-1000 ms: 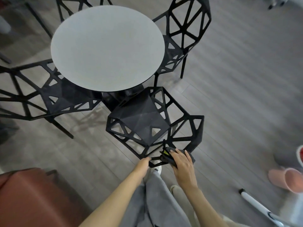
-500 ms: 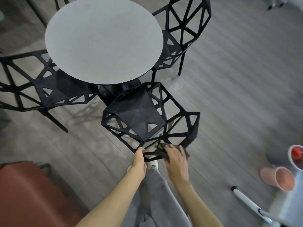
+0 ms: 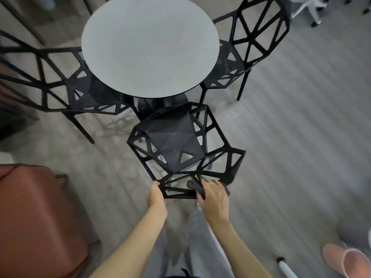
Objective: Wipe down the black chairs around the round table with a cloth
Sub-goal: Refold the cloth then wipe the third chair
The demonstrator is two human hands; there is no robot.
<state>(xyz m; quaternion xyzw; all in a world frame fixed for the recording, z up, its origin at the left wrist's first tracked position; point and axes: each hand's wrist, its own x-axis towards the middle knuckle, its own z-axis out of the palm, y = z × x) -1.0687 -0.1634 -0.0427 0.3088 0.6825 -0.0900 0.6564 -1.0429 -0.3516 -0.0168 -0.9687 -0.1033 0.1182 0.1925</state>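
A black lattice chair (image 3: 174,145) stands right in front of me, its seat toward the round grey table (image 3: 149,45). My left hand (image 3: 155,196) grips the top bar of its backrest at the left corner. My right hand (image 3: 214,199) presses a dark cloth (image 3: 195,186) with a yellow-green tag against the same bar, fingers curled over it. Two more black lattice chairs flank the table, one at the left (image 3: 60,83) and one at the right (image 3: 253,43).
A reddish-brown seat (image 3: 38,219) sits close at my lower left. A pink cup-like object (image 3: 345,261) and a white pole tip (image 3: 283,265) lie on the wood floor at the lower right. An office chair base (image 3: 313,9) is at the top right.
My left hand has closed round the backrest corner. My right hand has slid the cloth slightly left along the top bar. The view has shifted relative to the table.
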